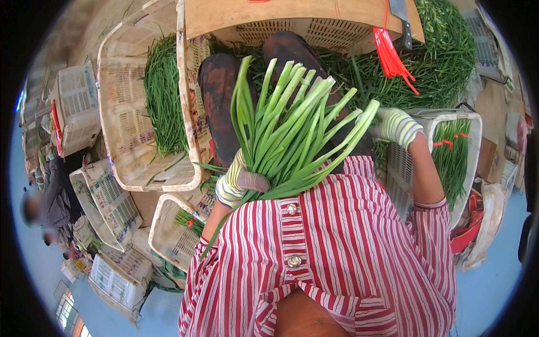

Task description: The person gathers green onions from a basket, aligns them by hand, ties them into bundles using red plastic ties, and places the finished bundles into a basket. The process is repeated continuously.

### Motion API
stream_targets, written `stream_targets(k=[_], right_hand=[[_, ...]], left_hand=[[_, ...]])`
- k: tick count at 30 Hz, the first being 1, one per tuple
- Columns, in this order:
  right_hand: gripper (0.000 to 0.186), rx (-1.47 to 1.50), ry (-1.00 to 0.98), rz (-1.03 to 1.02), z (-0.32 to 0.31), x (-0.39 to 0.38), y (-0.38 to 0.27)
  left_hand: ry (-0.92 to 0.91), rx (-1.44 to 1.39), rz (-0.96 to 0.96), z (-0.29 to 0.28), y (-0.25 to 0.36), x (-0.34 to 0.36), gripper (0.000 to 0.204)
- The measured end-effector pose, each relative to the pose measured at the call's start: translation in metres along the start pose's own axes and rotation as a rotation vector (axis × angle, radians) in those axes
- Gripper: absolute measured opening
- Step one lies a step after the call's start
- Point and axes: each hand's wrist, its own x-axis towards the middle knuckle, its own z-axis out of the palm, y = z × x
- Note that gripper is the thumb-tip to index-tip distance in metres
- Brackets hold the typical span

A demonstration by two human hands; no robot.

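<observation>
My left hand (238, 180), in a striped glove with a grey palm, is closed round the lower leafy part of a loose bunch of green leafy stalks (292, 129), whose pale cut ends fan upward over my lap. My right hand (400, 126), gloved alike, is beside the rightmost pale ends, fingers curled and partly hidden; what they hold, if anything, I cannot make out. A board (303, 11) above my knees bears a knife (403, 25) and red ties (392, 59) hanging over its edge.
Heaped greens (438, 62) lie at upper right. A crate of greens (115, 112) stands left, a smaller crate (168, 247) below it, and another with tied bundles (452, 163) right. More crates (78, 106) and other people (53, 191) are at far left.
</observation>
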Motion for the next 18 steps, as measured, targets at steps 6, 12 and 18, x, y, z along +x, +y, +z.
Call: stream_targets(k=[6, 12, 18], right_hand=[[0.057, 1.34, 0.043, -0.528, -0.039, 0.002, -0.077], [0.052, 1.255, -0.13, -0.499, -0.052, 0.002, -0.09], [0.029, 1.404, 0.067, -0.264, -0.056, -0.012, -0.115]], left_hand=[[0.071, 0.064, -0.059, 0.014, 0.009, 0.0, 0.092], [0.057, 0.093, -0.059, 0.022, 0.012, 0.004, 0.086], [0.059, 0.001, -0.032, 0.026, 0.012, 0.006, 0.085]])
